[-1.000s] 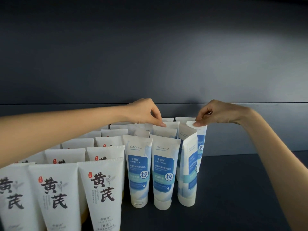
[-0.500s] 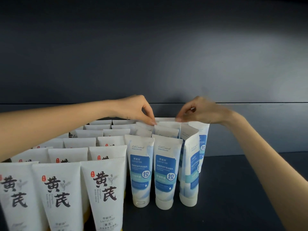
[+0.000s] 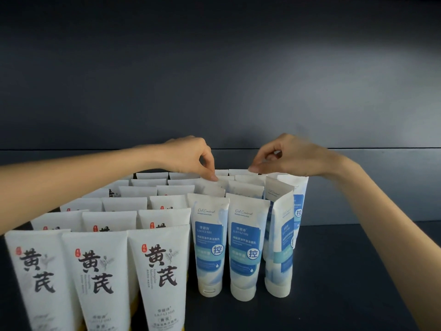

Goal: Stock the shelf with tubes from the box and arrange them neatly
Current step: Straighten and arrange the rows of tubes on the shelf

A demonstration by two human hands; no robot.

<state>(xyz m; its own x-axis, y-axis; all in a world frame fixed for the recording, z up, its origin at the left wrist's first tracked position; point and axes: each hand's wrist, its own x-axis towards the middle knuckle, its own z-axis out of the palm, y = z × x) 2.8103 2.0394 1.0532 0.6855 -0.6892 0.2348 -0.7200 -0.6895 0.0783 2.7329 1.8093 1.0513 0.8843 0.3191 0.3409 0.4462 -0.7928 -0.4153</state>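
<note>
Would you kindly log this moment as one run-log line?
left hand: pinches left rear tube top | right hand: pinches right rear tube top | front-right blue tube: turned sideways

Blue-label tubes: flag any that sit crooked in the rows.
The front tube of the rightmost column is twisted: its label faces right and its crimped top sits at an angle, while the two front tubes beside it face forward.
</note>
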